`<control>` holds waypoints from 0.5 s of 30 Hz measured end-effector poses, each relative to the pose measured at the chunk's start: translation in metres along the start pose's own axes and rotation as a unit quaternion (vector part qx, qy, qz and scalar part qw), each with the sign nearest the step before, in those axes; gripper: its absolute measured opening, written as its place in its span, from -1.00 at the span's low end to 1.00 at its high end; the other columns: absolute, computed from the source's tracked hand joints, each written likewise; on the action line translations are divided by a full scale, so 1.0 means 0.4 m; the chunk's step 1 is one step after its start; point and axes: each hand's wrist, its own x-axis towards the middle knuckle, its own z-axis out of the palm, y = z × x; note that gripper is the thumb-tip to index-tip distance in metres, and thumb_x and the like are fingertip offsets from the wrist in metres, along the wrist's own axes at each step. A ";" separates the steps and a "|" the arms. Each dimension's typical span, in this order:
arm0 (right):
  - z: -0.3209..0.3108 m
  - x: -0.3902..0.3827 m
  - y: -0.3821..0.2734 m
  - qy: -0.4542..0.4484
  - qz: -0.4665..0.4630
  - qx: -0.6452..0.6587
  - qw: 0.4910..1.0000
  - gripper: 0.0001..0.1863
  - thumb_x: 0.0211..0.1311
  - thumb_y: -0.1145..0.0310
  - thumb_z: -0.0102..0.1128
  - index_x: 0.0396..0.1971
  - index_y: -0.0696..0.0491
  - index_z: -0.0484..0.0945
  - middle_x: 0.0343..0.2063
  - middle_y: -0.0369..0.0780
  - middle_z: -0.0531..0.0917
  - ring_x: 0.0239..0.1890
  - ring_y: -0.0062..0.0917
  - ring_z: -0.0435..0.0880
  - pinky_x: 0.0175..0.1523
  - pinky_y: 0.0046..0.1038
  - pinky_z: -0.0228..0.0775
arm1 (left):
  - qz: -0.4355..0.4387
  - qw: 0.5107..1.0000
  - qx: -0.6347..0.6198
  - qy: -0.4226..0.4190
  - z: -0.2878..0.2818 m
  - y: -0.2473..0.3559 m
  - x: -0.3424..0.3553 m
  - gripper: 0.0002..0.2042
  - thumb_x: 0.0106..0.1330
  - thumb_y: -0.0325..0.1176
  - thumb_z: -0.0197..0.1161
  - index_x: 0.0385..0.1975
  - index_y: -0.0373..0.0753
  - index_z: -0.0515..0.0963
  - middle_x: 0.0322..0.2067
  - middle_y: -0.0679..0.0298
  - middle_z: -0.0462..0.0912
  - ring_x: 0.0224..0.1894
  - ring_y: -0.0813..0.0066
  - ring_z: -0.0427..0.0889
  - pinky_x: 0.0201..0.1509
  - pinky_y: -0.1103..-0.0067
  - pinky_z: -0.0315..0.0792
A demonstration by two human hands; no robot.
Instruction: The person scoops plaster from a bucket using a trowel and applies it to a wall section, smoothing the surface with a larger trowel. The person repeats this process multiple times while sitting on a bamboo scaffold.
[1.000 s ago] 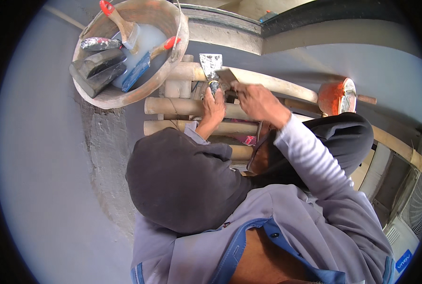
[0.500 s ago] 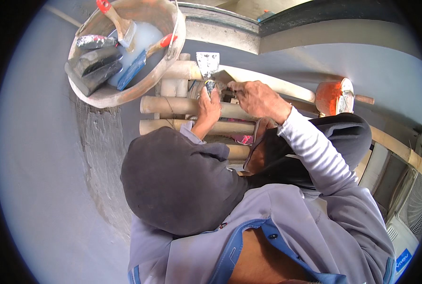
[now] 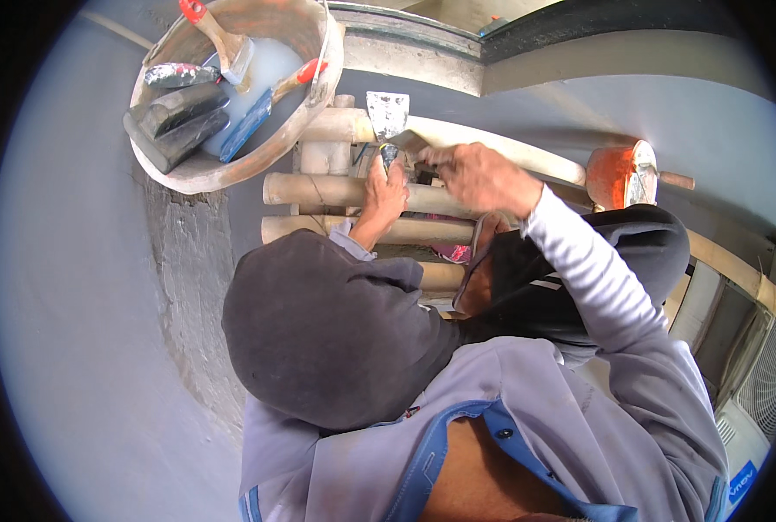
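Observation:
My left hand (image 3: 383,198) is closed round the dark handle of a putty knife (image 3: 388,113), whose wide blade, smeared with white, points away from me. My right hand (image 3: 491,179), slightly blurred, grips a second scraper (image 3: 408,140). Its grey blade crosses in front of the putty knife near the neck; whether the two touch I cannot tell. The second scraper's handle is mostly hidden by my fingers. Both hands are above bamboo poles (image 3: 305,190), in front of my bent knee (image 3: 645,252).
At the upper left is a bucket (image 3: 330,65) of cloudy water holding a red-tipped brush (image 3: 225,43), a blue-bladed tool (image 3: 247,129) and dark trowels (image 3: 179,122). An orange pot (image 3: 610,178) stands right of my hands. An air-conditioner unit (image 3: 766,374) is at the lower right.
My right hand has shifted slightly to the right and is more blurred. The left hand keeps its hold on the putty knife. The whole view has moved a little.

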 end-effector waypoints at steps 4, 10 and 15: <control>-0.005 0.049 -0.012 -0.002 0.036 0.065 0.997 -0.68 0.11 0.49 -0.06 -0.16 0.27 0.55 -0.17 0.01 0.63 -0.37 -0.24 0.69 -0.21 -0.31 0.56 | 0.012 1.000 0.006 -0.011 0.003 -0.010 0.006 -0.86 0.39 -0.23 -0.04 -0.25 -0.14 0.26 -0.58 0.42 0.28 -0.69 0.69 0.24 -0.74 0.69 0.13; 0.000 0.007 -0.078 0.063 0.147 0.141 0.977 -0.67 0.15 0.44 -0.04 -0.12 0.19 0.56 -0.42 0.08 0.63 -0.35 -0.10 0.65 -0.21 -0.25 0.53 | 0.012 0.999 0.048 0.010 0.003 -0.008 -0.011 -0.82 0.38 -0.18 -0.02 -0.25 -0.15 0.28 -0.58 0.42 0.28 -0.68 0.70 0.25 -0.74 0.69 0.13; -0.036 0.037 -0.049 -0.009 0.144 0.138 0.980 -0.65 0.17 0.40 -0.02 -0.05 0.15 0.54 -0.31 0.10 0.63 -0.31 -0.12 0.67 -0.18 -0.28 0.55 | -0.016 1.000 0.005 0.012 0.002 0.018 -0.004 -0.82 0.39 -0.19 -0.03 -0.22 -0.15 0.27 -0.58 0.41 0.28 -0.68 0.70 0.26 -0.72 0.69 0.14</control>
